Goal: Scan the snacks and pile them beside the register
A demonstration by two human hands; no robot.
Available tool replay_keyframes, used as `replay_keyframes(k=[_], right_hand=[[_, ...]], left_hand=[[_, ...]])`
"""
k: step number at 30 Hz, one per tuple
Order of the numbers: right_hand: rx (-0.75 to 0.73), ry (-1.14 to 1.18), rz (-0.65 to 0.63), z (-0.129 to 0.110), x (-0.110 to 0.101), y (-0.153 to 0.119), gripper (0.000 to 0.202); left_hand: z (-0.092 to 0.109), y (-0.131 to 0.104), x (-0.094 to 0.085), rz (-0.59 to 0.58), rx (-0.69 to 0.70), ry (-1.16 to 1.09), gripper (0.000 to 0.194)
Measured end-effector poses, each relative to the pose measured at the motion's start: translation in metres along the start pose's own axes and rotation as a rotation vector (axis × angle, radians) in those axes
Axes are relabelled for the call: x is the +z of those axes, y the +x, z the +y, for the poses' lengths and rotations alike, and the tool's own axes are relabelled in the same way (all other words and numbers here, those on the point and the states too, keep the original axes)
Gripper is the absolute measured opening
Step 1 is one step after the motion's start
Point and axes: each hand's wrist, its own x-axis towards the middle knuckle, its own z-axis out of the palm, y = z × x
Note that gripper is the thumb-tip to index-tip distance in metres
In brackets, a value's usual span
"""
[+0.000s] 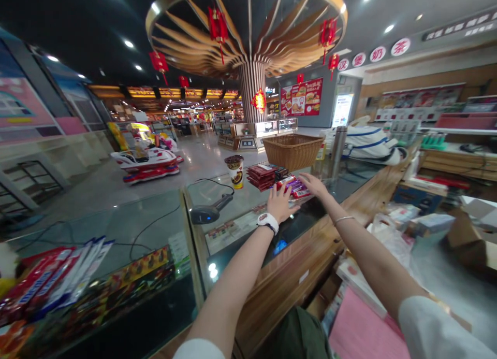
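Observation:
On the glass counter lies a small pile of purple and red wrapped snack bars (297,187). My left hand (280,203), wearing a white watch (267,222), rests at the pile's near left side with its fingers spread. At the right side of the same pile, my right hand (313,186) reaches in with fingers stretched out and touching or just over the wrappers. Dark red flat packets (261,176) are stacked just left of the bars. Beside them stands a brown and yellow snack cup (235,171).
Behind the pile sits a wicker basket (293,151), with a steel flask (339,145) to its right. A corded barcode scanner (212,210) lies left of my left hand. Long red and blue snack packs (50,276) lie at the lower left. Boxes (473,234) crowd the right.

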Motion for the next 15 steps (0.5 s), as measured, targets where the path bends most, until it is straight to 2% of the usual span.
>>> replay_keyframes(k=[3,7,12,15], right_hand=[[0.065,0.149,-0.063,0.007,0.002,0.014,0.053],[0.069,0.249,-0.128,0.009,0.009,0.027,0.053],[0.069,0.360,-0.241,0.003,0.024,0.031,0.052],[0.073,0.393,-0.253,-0.001,0.033,0.029,0.057]], left_hand=[[-0.005,0.003,0.004,0.010,-0.030,-0.023,0.092],[-0.007,0.008,0.005,-0.006,-0.042,-0.031,0.100],[-0.010,0.020,0.009,-0.074,-0.063,-0.081,0.109],[-0.014,0.025,0.013,-0.110,-0.100,-0.152,0.111]])
